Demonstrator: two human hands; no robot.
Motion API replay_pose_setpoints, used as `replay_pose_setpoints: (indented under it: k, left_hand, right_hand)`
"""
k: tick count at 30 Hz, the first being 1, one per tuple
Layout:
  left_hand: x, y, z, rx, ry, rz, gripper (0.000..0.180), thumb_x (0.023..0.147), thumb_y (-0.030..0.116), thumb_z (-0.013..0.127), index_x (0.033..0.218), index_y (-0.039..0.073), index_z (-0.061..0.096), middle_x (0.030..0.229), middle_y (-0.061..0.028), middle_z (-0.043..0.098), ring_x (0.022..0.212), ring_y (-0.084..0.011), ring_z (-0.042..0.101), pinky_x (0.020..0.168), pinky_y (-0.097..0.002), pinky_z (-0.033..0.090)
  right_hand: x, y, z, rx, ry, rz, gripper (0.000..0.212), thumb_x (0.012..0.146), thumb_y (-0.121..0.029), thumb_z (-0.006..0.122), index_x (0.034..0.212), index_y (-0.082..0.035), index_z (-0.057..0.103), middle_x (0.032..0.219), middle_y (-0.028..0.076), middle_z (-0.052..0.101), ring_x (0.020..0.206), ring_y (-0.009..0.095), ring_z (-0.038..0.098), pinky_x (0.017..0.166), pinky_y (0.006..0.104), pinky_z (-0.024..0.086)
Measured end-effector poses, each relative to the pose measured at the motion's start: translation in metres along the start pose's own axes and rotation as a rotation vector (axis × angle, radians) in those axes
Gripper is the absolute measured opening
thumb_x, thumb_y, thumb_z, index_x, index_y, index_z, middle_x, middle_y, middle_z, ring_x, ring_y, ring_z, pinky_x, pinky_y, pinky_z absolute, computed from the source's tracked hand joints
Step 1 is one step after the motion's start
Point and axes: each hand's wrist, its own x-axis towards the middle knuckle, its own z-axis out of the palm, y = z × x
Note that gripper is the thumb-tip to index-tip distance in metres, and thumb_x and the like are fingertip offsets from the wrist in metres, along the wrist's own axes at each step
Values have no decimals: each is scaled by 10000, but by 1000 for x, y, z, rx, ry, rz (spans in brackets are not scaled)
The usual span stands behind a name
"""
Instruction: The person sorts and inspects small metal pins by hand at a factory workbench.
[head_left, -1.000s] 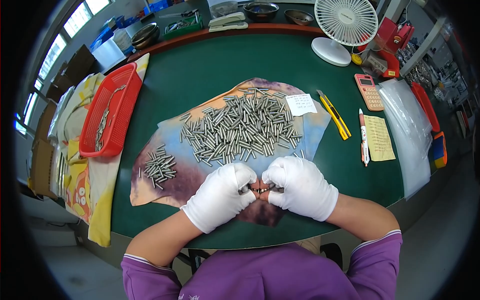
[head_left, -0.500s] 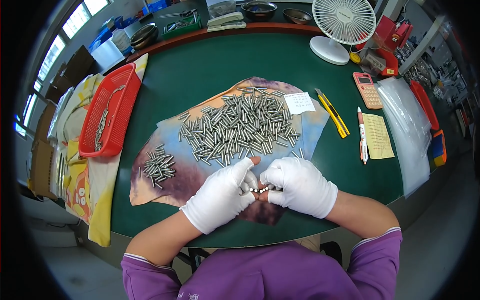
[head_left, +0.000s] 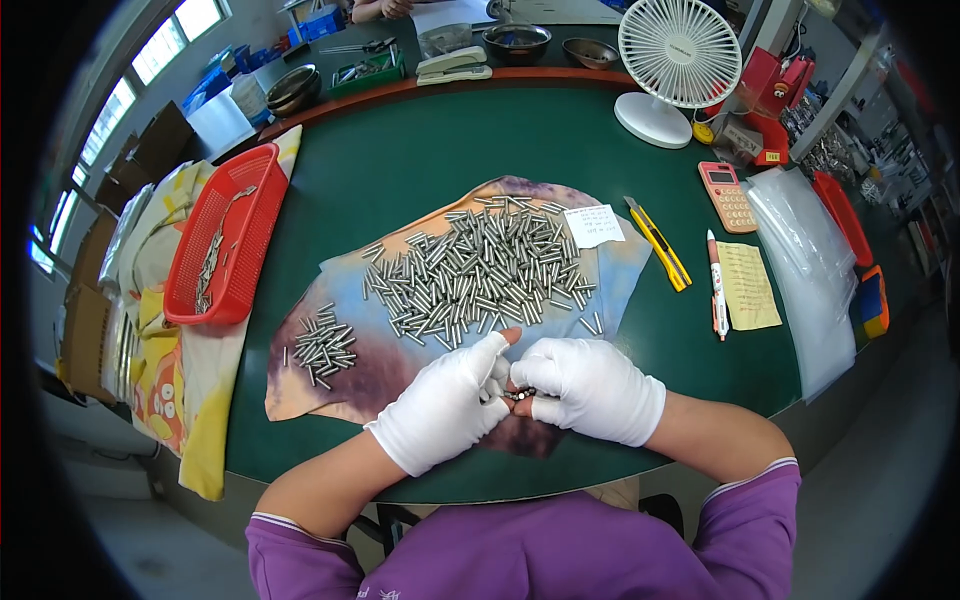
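My left hand and my right hand meet low over a tie-dyed cloth, both in white gloves with some fingertips bare. Pinched between their fingertips are several short metal pins, whose shiny round ends show; the fingers hide the rest. Beyond my hands a large heap of loose steel pins covers the middle of the cloth. To the left lies a smaller heap of pins.
A red plastic basket holding metal pieces stands at left. To the right lie a paper slip, yellow utility knife, pen, yellow note, pink calculator and plastic bags. A white fan stands behind.
The view has tilted up slightly, bringing another person's hands into sight at the far edge. The pin ends between my fingertips have shifted and show less as a spread row. Both hands stay together.
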Motion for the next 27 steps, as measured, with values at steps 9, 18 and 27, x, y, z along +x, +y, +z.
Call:
replay_pose_setpoints:
  k: [9, 18, 27]
  left_hand:
    - [-2, -4, 2, -43, -28, 5, 675, 804, -71, 691, 1418, -1, 421, 936, -55, 615, 835, -148, 624, 760, -273, 508]
    - [-1, 1, -1, -55, -49, -12, 631, 823, -40, 648, 1410, -18, 415, 903, -56, 602, 783, -134, 592, 730, -266, 502]
    - [0, 5, -2, -250, 196, -11, 362, 871, -24, 592, 1228, -2, 534, 900, -38, 621, 756, -95, 584, 714, -244, 502]
  right_hand:
    - [-1, 3, 8, -48, -20, -178, 129, 843, -173, 684, 954, -116, 649, 830, 68, 606, 722, 289, 625, 612, 409, 516]
    - [-2, 1, -17, 43, 112, -50, 155, 788, -107, 679, 935, -85, 636, 885, 90, 621, 834, 306, 630, 710, 400, 520]
    - [-2, 5, -23, 441, 141, 285, 174, 861, -78, 706, 1011, -37, 629, 934, 67, 656, 834, 214, 658, 749, 325, 539]
